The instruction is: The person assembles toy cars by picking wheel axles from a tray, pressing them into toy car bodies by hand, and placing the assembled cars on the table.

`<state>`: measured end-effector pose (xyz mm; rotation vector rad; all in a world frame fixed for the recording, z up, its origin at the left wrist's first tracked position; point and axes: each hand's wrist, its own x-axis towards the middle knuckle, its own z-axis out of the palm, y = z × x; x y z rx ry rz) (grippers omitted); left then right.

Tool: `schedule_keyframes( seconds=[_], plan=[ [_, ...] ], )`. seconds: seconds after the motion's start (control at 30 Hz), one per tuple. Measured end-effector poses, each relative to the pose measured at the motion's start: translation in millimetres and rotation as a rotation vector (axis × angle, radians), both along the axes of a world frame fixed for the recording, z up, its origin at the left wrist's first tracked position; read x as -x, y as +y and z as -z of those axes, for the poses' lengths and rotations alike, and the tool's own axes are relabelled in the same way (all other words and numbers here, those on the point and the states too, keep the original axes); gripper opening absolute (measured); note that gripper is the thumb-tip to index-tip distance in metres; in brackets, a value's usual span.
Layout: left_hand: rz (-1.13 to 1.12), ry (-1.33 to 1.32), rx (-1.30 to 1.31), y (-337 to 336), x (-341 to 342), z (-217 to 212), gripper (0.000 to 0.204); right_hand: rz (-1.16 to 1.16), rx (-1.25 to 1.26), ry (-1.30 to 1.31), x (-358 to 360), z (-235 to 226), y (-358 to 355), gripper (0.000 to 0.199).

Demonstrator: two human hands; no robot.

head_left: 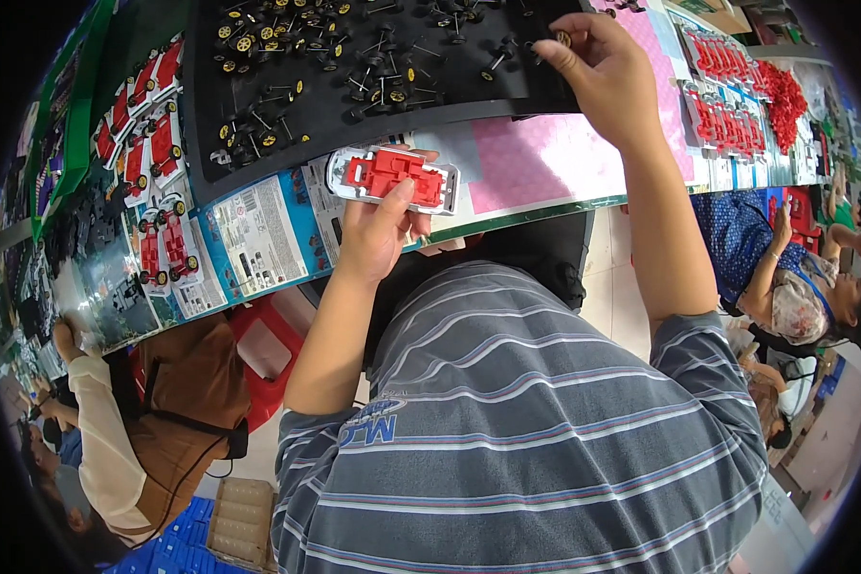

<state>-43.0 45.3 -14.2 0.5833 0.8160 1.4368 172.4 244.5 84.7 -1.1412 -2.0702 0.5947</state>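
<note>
My left hand [378,230] grips a toy car body [392,180], its underside turned up, with a white shell around a red inner base. The thumb presses on the red part and the fingers wrap beneath. No wheels show on this body. Out to the right, over the edge of a black tray [373,122], my right hand [612,81] pinches a wheel axle [563,39] between thumb and fingertips; part of it is hidden by the fingers. Many loose wheel axles [383,81], black wheels with some yellow hubs, lie scattered in the tray.
Toy cars with wheels [167,239] stand in rows at the left. More red and white car bodies [727,120] line up at the right, beside a pile of red parts [783,105]. Printed cards [258,230] lie along the table's front edge. Other people sit on both sides.
</note>
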Motion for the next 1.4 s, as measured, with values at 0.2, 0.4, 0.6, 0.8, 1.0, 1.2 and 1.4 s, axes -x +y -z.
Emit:
schedule_keyframes(
  seconds=[0.2, 0.4, 0.6, 0.8, 1.0, 1.2, 1.4],
  plan=[
    [-0.021, 0.028, 0.016, -1, -1, -1, 0.044, -0.033, -0.035, 0.024, 3, 12, -20, 0.035],
    [0.021, 0.094, 0.055, -9, -1, 2, 0.05, -0.481, 0.103, 0.066, 13, -15, -67, 0.043],
    [-0.033, 0.035, 0.016, -9, -8, -6, 0.049, -0.369, 0.23, 0.005, 47, 36, -118, 0.057],
    [-0.108, 0.017, 0.041, -8, -13, 1, 0.05, -0.373, 0.141, 0.014, 50, 47, -122, 0.063],
    [-0.087, -0.017, 0.016, -8, -10, 1, 0.052, -0.51, 0.195, 0.036, 33, 28, -107, 0.07],
    [-0.013, -0.005, 0.015, -9, -3, -1, 0.051, -0.521, 0.187, 0.013, 26, 38, -107, 0.062],
    [-0.052, 0.017, 0.044, -6, -8, -3, 0.052, -0.447, 0.276, 0.034, 29, 33, -108, 0.059]
  ],
)
